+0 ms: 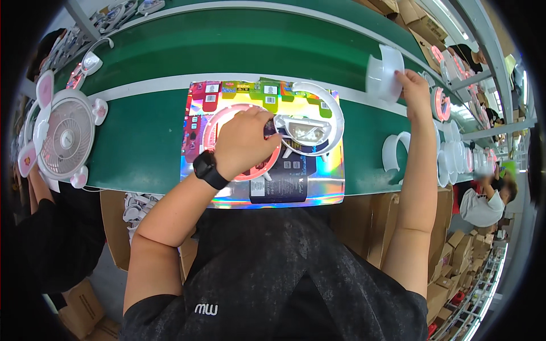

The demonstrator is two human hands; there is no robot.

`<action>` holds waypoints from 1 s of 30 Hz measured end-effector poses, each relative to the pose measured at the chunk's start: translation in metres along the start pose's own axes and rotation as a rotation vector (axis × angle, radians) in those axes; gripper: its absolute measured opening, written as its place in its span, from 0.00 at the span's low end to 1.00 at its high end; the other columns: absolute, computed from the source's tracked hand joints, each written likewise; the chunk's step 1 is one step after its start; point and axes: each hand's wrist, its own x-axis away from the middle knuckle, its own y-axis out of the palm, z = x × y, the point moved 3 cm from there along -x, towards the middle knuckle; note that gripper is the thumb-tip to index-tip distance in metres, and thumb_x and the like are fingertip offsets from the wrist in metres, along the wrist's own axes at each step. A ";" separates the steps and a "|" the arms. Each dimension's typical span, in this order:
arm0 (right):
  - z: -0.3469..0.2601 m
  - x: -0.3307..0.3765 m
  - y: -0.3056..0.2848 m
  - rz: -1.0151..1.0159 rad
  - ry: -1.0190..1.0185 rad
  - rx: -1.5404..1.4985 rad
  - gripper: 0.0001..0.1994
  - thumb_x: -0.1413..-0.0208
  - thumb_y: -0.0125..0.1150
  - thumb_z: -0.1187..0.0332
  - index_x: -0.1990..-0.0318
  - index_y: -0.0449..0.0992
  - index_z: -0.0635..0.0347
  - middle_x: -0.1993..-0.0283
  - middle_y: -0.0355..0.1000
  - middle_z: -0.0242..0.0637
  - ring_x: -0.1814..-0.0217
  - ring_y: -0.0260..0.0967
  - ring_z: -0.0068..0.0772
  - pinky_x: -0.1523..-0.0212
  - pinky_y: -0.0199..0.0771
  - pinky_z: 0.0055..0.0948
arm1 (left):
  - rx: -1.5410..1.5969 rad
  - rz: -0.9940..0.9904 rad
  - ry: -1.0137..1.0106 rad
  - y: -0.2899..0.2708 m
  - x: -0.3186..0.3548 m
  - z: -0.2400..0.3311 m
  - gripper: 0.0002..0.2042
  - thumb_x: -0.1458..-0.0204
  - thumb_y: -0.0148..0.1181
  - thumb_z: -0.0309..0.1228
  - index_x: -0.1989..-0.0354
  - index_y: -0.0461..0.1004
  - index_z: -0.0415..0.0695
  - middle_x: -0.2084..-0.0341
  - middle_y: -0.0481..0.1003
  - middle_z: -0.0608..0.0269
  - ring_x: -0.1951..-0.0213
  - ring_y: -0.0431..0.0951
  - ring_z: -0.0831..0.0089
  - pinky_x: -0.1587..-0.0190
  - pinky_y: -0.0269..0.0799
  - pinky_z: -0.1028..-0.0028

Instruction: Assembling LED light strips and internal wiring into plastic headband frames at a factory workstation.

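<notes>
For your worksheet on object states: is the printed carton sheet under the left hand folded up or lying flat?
Flat. The carton sheet lies spread on the green belt, and the left hand presses a pink ring on it.

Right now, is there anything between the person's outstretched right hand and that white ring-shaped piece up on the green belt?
Nothing visible. The right hand already has its fingers on the white ring-shaped piece at the far edge of the green conveyor belt. The left hand rests apart, on a pink ring over the shiny printed card.

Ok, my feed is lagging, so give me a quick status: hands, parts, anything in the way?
Left hand pressing on pink ring on shiny card. Right hand gripping white curved part at belt's far edge. White ring beside pink one; nothing blocking.
</notes>
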 end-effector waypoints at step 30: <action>-0.102 0.243 0.224 -0.559 -1.026 0.508 0.18 0.60 0.63 0.78 0.56 0.79 0.59 0.68 0.70 0.35 0.66 0.71 0.42 0.68 0.74 0.38 | 0.019 0.038 -0.010 -0.032 0.086 -0.087 0.59 0.67 0.74 0.58 0.31 0.52 0.32 0.33 0.58 0.41 0.28 0.49 0.47 0.27 0.37 0.48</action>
